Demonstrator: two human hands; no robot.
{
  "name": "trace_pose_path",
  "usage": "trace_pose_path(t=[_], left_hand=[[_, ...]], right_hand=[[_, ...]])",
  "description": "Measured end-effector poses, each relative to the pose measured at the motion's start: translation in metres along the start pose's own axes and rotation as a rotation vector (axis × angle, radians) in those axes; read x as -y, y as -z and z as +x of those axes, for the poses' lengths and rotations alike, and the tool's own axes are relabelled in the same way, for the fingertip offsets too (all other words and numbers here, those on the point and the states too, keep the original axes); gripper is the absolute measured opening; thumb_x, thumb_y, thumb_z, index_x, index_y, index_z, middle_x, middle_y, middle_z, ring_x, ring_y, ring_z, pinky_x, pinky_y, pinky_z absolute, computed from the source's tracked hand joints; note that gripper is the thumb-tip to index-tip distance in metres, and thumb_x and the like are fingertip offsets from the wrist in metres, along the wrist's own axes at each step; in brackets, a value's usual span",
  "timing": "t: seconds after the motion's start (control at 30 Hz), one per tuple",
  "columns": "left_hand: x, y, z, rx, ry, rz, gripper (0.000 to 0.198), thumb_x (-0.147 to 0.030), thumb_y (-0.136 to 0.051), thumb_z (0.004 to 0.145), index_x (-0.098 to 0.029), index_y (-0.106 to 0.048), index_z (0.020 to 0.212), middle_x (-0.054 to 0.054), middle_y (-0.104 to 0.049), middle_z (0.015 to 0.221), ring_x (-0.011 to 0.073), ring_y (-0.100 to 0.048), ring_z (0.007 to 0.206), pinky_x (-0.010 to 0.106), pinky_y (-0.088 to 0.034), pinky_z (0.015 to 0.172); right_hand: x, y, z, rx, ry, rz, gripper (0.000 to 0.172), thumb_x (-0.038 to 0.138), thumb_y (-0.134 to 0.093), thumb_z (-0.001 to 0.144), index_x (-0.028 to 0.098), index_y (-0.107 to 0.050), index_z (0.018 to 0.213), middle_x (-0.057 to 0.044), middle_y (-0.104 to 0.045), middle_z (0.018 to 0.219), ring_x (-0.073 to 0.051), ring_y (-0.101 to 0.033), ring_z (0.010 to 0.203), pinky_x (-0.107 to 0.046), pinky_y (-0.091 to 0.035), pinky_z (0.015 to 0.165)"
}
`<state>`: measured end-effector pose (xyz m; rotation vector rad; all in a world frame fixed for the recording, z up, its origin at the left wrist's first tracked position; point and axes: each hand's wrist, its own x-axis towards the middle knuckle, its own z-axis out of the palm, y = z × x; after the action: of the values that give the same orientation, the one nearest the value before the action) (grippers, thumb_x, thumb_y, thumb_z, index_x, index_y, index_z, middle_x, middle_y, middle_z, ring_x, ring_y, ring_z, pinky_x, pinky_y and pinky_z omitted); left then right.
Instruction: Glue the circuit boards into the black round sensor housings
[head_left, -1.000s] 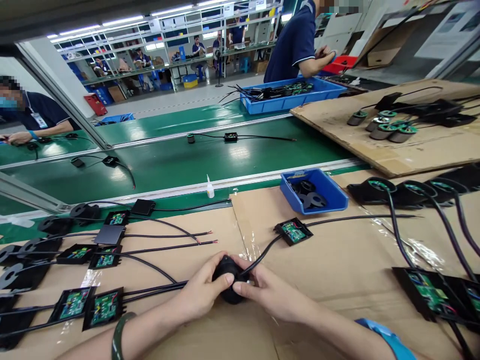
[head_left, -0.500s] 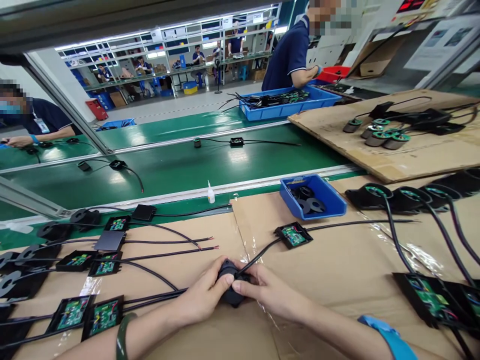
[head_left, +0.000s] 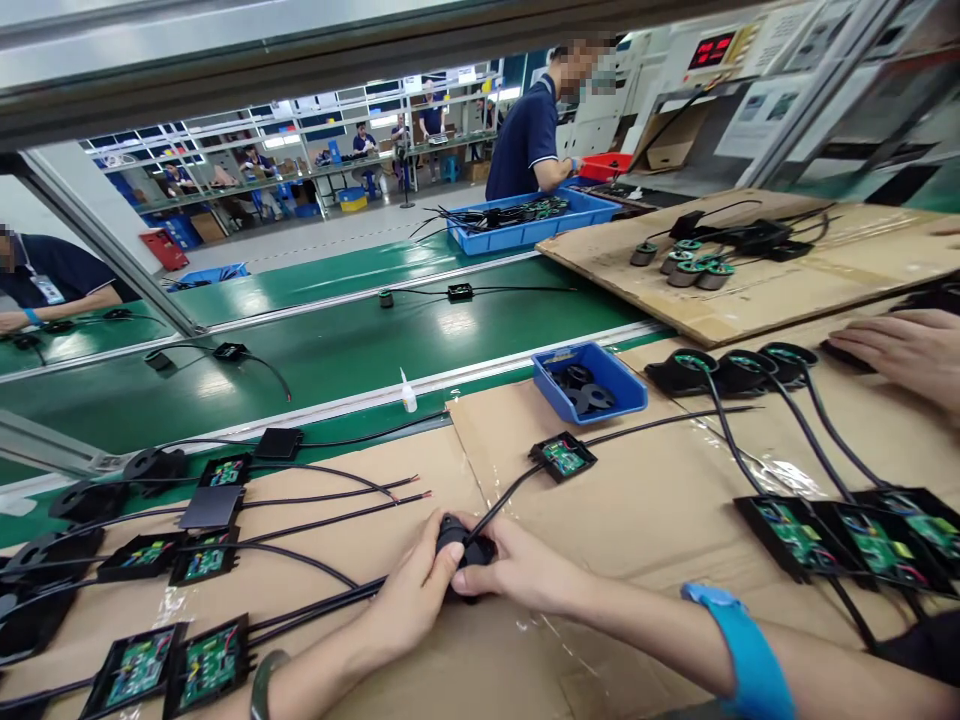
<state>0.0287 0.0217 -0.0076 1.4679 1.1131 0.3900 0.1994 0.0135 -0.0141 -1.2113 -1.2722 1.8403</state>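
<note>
My left hand [head_left: 409,592] and my right hand [head_left: 521,568] are both closed around a black plastic housing [head_left: 451,530] above the cardboard, thumbs on its near face. Fingers cover much of the part. From it a black cable [head_left: 504,497] runs up to an open black box with a green circuit board [head_left: 568,456], which lies just beyond my right hand. Behind that box stands a small blue bin [head_left: 628,400] with black ring-shaped pieces [head_left: 594,396]. Beside my left forearm lie two open boxes with circuit boards [head_left: 214,664], their cables passing under my left hand.
More cabled units lie at the left and at the right [head_left: 784,535]. A co-worker's hand [head_left: 911,345] rests on a black part at the right edge. A small white bottle [head_left: 408,392] stands near the green conveyor [head_left: 337,340]. A raised cardboard sheet [head_left: 847,270] spans the back right.
The view has swung to the right and a co-worker's hand has come in at the right edge. Both my hands still grip the housing, with only a slight shift of the fingers.
</note>
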Motion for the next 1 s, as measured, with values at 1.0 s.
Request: trace_pose_path(t=[1.0], left_hand=[[-0.014, 0.006, 0.014, 0.160, -0.013, -0.170, 0.034, -0.038, -0.052, 0.088, -0.016, -0.053, 0.114, 0.011, -0.058, 0.122, 0.0265, -0.050, 0.119, 0.040, -0.033, 0.107]], right_hand=[[0.011, 0.007, -0.009, -0.046, 0.012, -0.066, 0.046, 0.026, -0.063, 0.069, 0.019, -0.063, 0.114, -0.006, -0.069, 0.110, -0.029, -0.058, 0.110, -0.042, -0.048, 0.093]])
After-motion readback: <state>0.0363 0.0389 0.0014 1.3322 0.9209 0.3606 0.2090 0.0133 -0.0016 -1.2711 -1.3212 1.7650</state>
